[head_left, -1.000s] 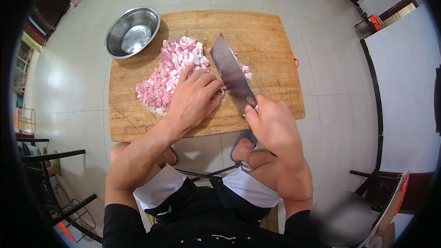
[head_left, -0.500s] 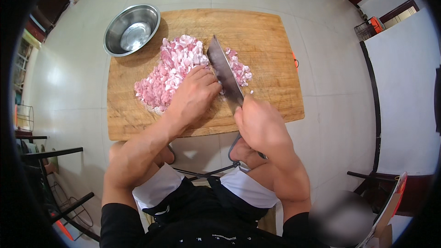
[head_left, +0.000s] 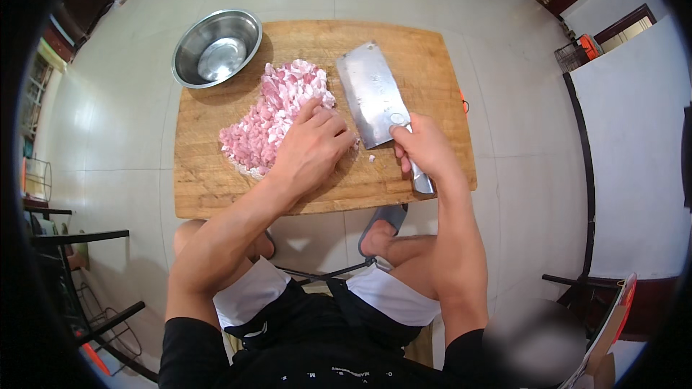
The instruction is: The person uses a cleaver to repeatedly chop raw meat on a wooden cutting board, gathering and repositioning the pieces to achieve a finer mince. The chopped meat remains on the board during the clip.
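Note:
A heap of pink and white diced raw meat (head_left: 285, 97) lies on a thick wooden cutting board (head_left: 422, 65). My left hand (head_left: 316, 142) rests on the heap's near right side, its fingers curled and pressed on the meat. What sits under those fingers is mostly hidden. To the right, my right hand (head_left: 427, 147) grips a cleaver (head_left: 371, 86) by its handle and the heel of the blade. The blade is tilted over, showing its broad flat face, just right of the heap. A few small bits of meat lie by the blade's lower corner.
A metal bowl (head_left: 254, 49) stands on the board's far left corner, partly over its edge. My knees and slippered feet are below the near edge. A black metal rack (head_left: 86, 236) is at the left, and a white panel (head_left: 634, 151) at the right.
The cleaver has turned from nearly upright to lying over flat, and my right hand has moved up and right. The diced pieces right of the blade no longer show there. My left hand stays on the heap.

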The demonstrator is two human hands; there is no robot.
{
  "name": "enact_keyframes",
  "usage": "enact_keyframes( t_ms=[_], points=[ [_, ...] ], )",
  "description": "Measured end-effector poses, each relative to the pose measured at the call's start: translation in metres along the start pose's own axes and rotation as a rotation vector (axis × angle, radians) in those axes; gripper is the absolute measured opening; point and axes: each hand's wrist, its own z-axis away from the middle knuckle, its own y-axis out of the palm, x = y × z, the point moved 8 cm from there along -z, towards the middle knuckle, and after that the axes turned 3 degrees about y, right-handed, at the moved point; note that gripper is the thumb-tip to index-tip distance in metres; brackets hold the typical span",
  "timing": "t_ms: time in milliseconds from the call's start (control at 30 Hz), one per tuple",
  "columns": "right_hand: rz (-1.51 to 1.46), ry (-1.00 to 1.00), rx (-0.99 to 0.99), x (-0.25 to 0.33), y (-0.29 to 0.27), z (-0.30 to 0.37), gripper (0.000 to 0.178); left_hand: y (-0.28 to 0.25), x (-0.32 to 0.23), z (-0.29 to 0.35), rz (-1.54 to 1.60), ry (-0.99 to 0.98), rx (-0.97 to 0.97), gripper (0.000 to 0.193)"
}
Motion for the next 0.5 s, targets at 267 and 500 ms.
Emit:
enact_keyframes(
  t_ms=[267, 500],
  points=[
    [0.156, -0.048, -0.187, 0.021, -0.012, 0.039, 0.028, -0.010, 0.004, -0.002, 0.040, -0.117, -0.097, 0.017],
    [0.494, -0.148, -0.230, 0.038, 0.011, 0.094, 0.031, -0.009, 0.005, 0.004, 0.025, -0.132, -0.051, 0.017]
  ],
)
